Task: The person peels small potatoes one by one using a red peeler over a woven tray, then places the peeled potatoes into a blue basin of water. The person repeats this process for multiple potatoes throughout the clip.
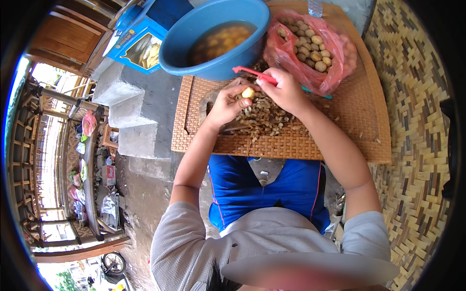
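My left hand (226, 103) holds a small, pale yellow peeled potato (248, 93) between thumb and fingers. My right hand (285, 91) grips a red peeler (255, 74), its head pointing left above the potato and apart from it. Below both hands, a heap of brown peelings (264, 118) covers much of a wooden board (204, 111) on the woven table (349, 134). Beyond my left hand stands a blue plastic basin (214, 69) with peeled potatoes (222, 38) under cloudy water. A red plastic bag (336, 78) of small unpeeled potatoes (309, 43) lies open beyond my right hand.
A thin teal object (324, 96), partly hidden, lies against the bag. A clear plastic bottle (315, 8) stands at the far edge. Left of the basin is a blue box (136, 49), near concrete steps (131, 120). A woven bamboo wall (411, 127) rises on the right.
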`<state>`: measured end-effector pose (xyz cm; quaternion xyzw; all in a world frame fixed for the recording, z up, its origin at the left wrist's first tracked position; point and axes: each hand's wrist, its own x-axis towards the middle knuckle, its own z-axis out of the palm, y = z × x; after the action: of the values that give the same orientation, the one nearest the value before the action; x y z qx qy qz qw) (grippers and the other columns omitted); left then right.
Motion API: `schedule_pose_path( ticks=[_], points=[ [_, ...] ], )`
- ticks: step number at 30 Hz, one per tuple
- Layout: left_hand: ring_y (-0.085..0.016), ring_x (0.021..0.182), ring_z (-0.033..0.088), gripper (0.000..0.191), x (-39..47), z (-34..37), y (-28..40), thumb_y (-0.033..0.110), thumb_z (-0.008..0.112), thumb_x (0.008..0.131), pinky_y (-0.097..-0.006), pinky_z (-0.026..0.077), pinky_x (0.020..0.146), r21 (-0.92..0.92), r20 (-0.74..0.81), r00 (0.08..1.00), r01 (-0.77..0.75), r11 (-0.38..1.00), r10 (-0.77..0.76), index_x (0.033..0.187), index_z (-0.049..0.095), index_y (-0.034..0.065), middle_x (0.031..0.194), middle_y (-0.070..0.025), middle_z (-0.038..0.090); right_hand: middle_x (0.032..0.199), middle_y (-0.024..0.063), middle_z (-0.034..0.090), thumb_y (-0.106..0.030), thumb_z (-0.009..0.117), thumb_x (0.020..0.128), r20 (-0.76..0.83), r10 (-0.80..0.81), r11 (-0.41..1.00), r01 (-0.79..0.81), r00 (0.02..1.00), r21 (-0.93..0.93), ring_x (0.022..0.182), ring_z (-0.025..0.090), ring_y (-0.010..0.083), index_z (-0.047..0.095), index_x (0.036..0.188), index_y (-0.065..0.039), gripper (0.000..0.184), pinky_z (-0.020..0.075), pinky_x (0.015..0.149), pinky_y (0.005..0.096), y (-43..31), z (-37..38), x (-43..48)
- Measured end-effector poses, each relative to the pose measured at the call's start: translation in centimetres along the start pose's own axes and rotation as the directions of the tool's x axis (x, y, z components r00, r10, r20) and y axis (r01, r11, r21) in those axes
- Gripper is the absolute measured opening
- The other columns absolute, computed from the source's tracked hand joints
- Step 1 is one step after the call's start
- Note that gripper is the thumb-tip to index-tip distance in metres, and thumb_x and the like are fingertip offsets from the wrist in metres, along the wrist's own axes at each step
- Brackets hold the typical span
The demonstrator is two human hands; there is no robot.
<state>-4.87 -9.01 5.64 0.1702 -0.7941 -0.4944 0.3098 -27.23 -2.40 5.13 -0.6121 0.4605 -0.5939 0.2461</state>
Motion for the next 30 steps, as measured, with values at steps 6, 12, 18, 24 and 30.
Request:
schedule_pose_path(
  ticks=[6,12,18,24,30],
  points=[
    [-0.014,0.111,0.063,0.053,-1.6,2.1,2.0,0.051,0.073,0.100,-0.0474,0.044,0.118,-0.821,-0.227,0.970,-0.144,0.553,-0.083,0.140,0.064,0.0191,0.113,0.0023,0.065,0.073,0.0099,0.067,-0.029,0.083,0.097,-0.029,0.063,0.981,-0.067,0.998,-0.180,0.065,0.060,0.0191,0.072,0.096,-0.001,0.030,0.0492,0.063,0.0376,-0.3,-0.7,0.3],
    [-0.013,0.124,0.065,0.033,-3.6,3.8,3.8,0.045,0.062,0.108,-0.0555,0.026,0.130,-0.936,-0.323,0.942,-0.304,0.175,-0.091,0.134,0.069,0.0266,0.124,0.0109,0.074,0.083,0.0138,0.074,-0.025,0.080,0.098,0.108,0.035,0.983,-0.015,0.994,-0.184,0.073,0.070,0.0239,0.074,0.107,-0.002,0.025,0.0539,0.069,0.0388,0.7,0.0,0.2],
    [-0.014,0.140,0.060,0.035,-4.8,4.4,5.2,0.043,0.059,0.109,-0.0554,0.021,0.134,-0.944,-0.330,0.928,-0.322,0.073,-0.172,0.135,0.070,0.0216,0.139,0.0105,0.074,0.076,0.0120,0.069,-0.025,0.079,0.099,0.070,-0.068,0.994,0.073,0.995,-0.078,0.067,0.064,0.0215,0.073,0.103,-0.002,0.024,0.0499,0.064,0.0391,1.3,-0.1,0.1],
    [-0.015,0.114,0.063,0.032,-5.2,4.8,5.5,0.047,0.065,0.105,-0.0475,0.039,0.121,-0.947,-0.301,0.936,-0.270,0.175,-0.183,0.121,0.069,0.0194,0.122,0.0061,0.069,0.075,0.0068,0.064,-0.028,0.074,0.105,0.125,-0.079,0.994,0.088,0.989,-0.068,0.067,0.057,0.0146,0.071,0.103,-0.002,0.026,0.0466,0.063,0.0346,0.4,0.0,-0.2],
    [-0.014,0.108,0.062,0.033,-5.7,5.5,4.6,0.044,0.062,0.109,-0.0420,0.049,0.108,-0.961,-0.259,0.938,-0.227,0.157,-0.229,0.128,0.066,0.0171,0.116,0.0042,0.066,0.080,-0.0004,0.059,-0.026,0.063,0.112,0.215,-0.111,0.982,0.074,0.970,0.173,0.073,0.050,0.0076,0.068,0.103,-0.001,0.027,0.0444,0.066,0.0293,-1.3,0.3,-1.1]
  ],
)
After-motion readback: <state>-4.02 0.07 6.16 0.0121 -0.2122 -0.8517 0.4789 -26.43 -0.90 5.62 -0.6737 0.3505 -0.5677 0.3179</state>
